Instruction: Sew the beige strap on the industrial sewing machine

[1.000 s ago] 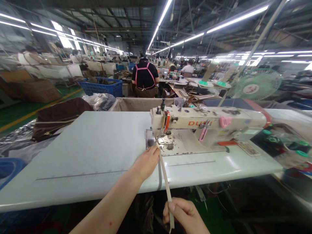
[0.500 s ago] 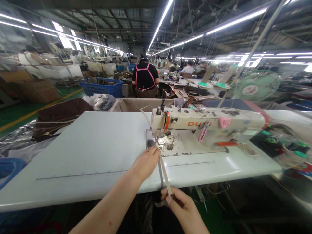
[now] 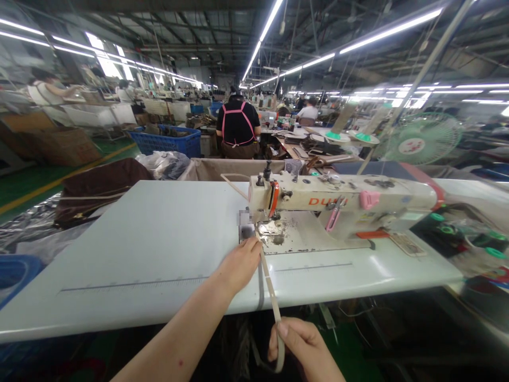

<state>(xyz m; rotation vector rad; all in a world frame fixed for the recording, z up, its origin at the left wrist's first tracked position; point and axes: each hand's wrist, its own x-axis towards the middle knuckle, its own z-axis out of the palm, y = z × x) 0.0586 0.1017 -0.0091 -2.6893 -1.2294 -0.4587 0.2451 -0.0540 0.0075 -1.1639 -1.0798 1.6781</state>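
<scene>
A narrow beige strap (image 3: 272, 291) runs from the needle area of a sewing machine (image 3: 296, 199) towards me, over the front edge of the white table. My left hand (image 3: 242, 261) lies just in front of the presser foot, fingers together, pressing on the strap. Below the table edge, my right hand (image 3: 299, 339) pinches the same strap between thumb and fingers. Past this pinch the strap curls down in a loop. Behind the machine head a sewn length of strap (image 3: 235, 185) bends out to the left. My left fingertips partly hide the stitching spot.
A ruler line (image 3: 135, 283) marks the white table (image 3: 159, 228). Pink-handled snips (image 3: 333, 217) hang on the machine. A green fan (image 3: 423, 139) and thread cones stand right. Beyond are a fabric-lined bin (image 3: 217, 171), a blue crate (image 3: 169, 142) and a seated co-worker (image 3: 237, 124).
The strap has fed through the machine, its far length reaching further left. My right hand sits slightly lower, with a larger loop of strap showing below it. My left hand has stayed in place.
</scene>
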